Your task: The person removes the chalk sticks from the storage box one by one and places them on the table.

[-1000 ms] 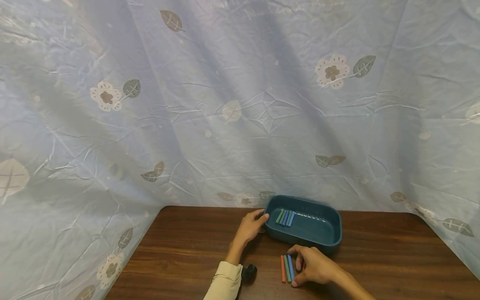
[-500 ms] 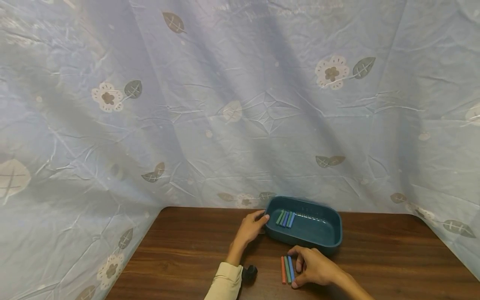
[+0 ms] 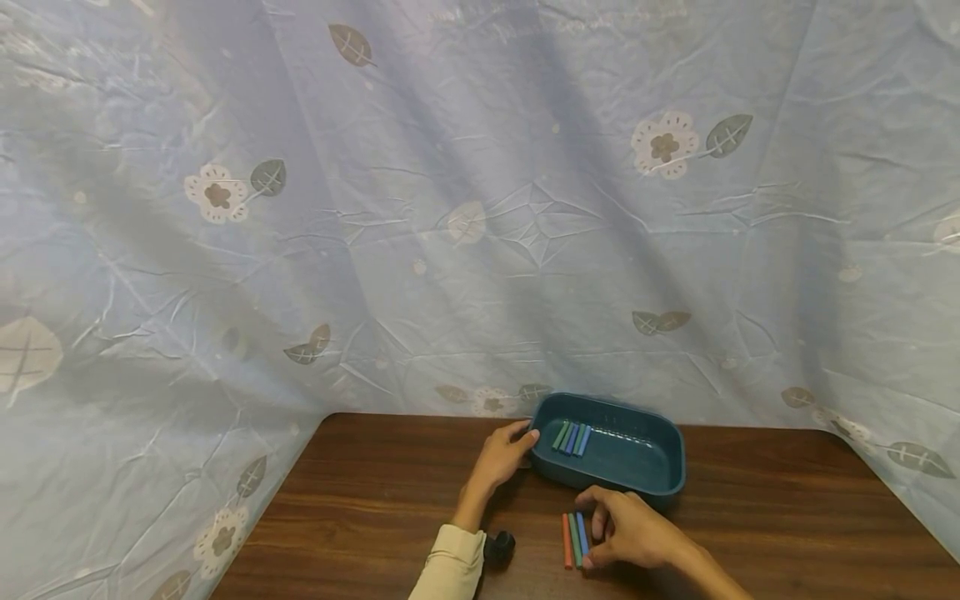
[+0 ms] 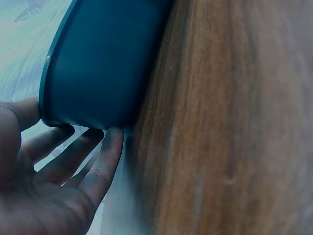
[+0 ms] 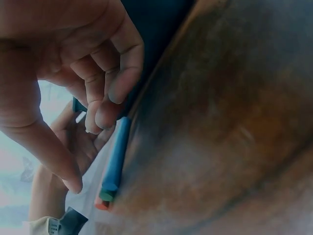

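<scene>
In the head view a dark teal rectangular tray stands at the back of the table. My left hand holds its left end, thumb over the rim and fingertips against the outer wall. Several green and blue chalk sticks lie side by side inside. In front of the tray a red chalk stick, a green one and a blue one lie in a row. Over the blue stick is my right hand, thumb and index finger spread near its two ends, with space between them in the right wrist view.
The brown wood-grain table meets a pale blue curtain with flowers and leaves right behind the tray. A black device sits at my left wrist beside the cream sleeve.
My right thumb has shifted slightly left toward the blue chalk stick's near end. The left hand, tray and chalk sticks stay in place.
</scene>
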`<state>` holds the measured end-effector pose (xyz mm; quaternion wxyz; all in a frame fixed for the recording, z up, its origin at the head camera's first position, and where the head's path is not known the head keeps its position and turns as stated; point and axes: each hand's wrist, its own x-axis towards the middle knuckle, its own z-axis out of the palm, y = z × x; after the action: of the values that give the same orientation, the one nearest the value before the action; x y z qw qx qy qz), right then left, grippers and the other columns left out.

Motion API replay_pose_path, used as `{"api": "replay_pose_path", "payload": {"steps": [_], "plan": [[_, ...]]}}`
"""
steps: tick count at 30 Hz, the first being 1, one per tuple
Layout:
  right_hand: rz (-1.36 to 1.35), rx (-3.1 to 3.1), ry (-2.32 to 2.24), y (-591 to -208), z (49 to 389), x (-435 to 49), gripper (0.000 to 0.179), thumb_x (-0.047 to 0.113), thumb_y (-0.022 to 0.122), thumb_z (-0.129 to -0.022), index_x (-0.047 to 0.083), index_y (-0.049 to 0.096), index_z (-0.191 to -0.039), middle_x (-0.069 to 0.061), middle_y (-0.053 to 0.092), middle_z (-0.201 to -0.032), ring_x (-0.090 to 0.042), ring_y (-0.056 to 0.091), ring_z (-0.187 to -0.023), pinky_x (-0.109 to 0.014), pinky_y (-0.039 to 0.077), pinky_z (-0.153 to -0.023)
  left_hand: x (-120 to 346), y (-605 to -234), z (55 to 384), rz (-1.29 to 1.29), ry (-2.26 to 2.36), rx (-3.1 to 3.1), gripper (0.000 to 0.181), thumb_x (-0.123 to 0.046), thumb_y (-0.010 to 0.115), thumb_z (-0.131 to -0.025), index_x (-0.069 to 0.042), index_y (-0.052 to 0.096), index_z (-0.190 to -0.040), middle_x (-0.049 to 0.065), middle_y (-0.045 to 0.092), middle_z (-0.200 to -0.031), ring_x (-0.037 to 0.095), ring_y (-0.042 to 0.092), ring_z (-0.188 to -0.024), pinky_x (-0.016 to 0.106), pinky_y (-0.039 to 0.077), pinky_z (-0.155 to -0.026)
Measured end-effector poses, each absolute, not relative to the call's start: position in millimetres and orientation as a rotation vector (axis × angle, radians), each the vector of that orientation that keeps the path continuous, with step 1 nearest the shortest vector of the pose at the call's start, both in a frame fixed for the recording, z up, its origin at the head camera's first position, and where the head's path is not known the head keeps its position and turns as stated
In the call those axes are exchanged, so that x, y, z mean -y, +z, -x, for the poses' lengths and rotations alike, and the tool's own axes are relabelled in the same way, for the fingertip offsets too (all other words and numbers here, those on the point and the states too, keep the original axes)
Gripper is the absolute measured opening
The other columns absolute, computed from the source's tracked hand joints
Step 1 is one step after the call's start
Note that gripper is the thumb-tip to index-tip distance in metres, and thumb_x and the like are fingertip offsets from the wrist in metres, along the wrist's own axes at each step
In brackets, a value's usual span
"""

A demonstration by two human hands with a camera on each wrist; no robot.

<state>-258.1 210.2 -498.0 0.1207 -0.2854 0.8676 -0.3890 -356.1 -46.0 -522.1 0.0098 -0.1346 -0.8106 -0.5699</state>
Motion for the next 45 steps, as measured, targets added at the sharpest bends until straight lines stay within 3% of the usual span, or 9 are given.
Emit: {"api": "replay_pose_path", "payload": {"steps": [9, 33, 39, 45], "plan": [[0.835, -2.526, -1.19, -486.2, 263.4, -208.9, 0.073, 0.026, 0.092, -0.087, -0.007, 0.057, -0.142, -0.003, 0.066, -0.089, -0.004, 0.057, -0.066, -0.023, 0.05, -0.057, 46.5, -520.4, 353.2, 0.423, -1.808, 2.522, 0.05, -0.029, 0.064, -0.109, 0.003, 0.062, -0.148, 0.03, 0.069, -0.137, 0.04, 0.081, -0.096, 0.052, 0.067, -0.087], [0.888, -2.752, -1.188, -454.2, 285.6, -210.1, 0.072, 0.044, 0.089, -0.088, 0.002, 0.062, -0.141, 0.002, 0.068, -0.088, -0.001, 0.059, -0.072, -0.023, 0.052, -0.064, 46.6, -523.2, 355.6, 0.425, -1.813, 2.522, 0.049, -0.027, 0.065, -0.109, 0.001, 0.062, -0.148, 0.029, 0.068, -0.14, 0.039, 0.081, -0.098, 0.049, 0.067, -0.088], [0.853, -2.763, -1.201, -449.3, 296.6, -210.3, 0.071, 0.038, 0.088, -0.09, 0.0, 0.06, -0.143, 0.005, 0.067, -0.088, -0.004, 0.061, -0.072, -0.025, 0.051, -0.063, 47.1, -523.6, 356.2, 0.412, -1.84, 2.514, 0.05, -0.03, 0.066, -0.108, 0.001, 0.063, -0.148, 0.027, 0.071, -0.135, 0.036, 0.081, -0.098, 0.044, 0.068, -0.084], [0.791, -2.784, -1.226, -452.0, 308.7, -211.4, 0.069, 0.035, 0.088, -0.091, 0.0, 0.061, -0.143, 0.004, 0.068, -0.09, -0.006, 0.062, -0.073, -0.026, 0.051, -0.063, 46.7, -523.2, 354.7, 0.413, -1.879, 2.495, 0.05, -0.029, 0.066, -0.108, 0.002, 0.061, -0.148, 0.029, 0.072, -0.132, 0.039, 0.081, -0.096, 0.047, 0.068, -0.085]]}}
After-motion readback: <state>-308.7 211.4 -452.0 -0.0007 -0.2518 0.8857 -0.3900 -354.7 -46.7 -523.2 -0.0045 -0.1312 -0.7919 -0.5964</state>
